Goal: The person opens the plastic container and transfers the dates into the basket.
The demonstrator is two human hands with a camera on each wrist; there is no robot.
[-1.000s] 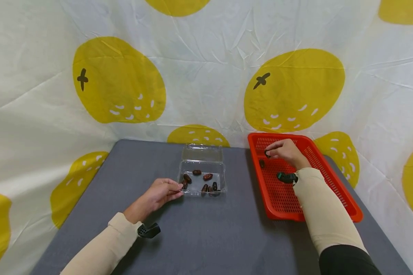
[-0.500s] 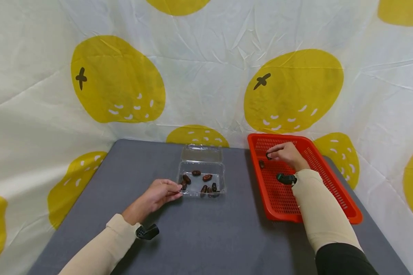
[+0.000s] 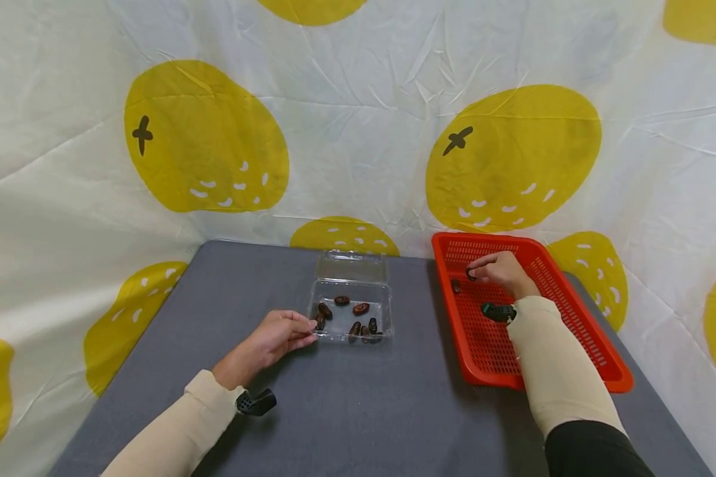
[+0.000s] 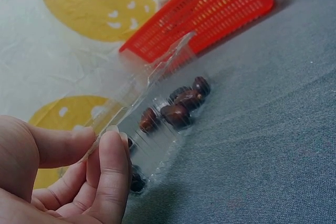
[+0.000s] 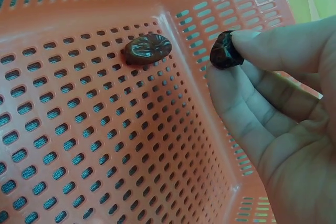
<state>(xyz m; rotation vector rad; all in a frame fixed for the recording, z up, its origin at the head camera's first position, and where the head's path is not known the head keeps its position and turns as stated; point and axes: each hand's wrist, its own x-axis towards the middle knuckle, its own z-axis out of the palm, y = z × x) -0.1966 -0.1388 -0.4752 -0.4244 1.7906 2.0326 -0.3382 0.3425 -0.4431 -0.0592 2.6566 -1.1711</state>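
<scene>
Basket [image 3: 494, 375] on tabletop [image 3: 394, 411], perhaps cloth-covered, by backdrop [image 3: 358, 146]

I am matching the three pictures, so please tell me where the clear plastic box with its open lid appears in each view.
Head: the clear plastic box is near the centre, pinched by the left hand.
Left wrist: mid-picture, slanting up rightward from that hand.
Right wrist: not in it.
Shared landmark: the red perforated plastic basket, right in head, top in left wrist, filling most of right wrist.

White backdrop [image 3: 355, 146], yellow fruit print [image 3: 209, 139]; grey tabletop [image 3: 382, 404].
</scene>
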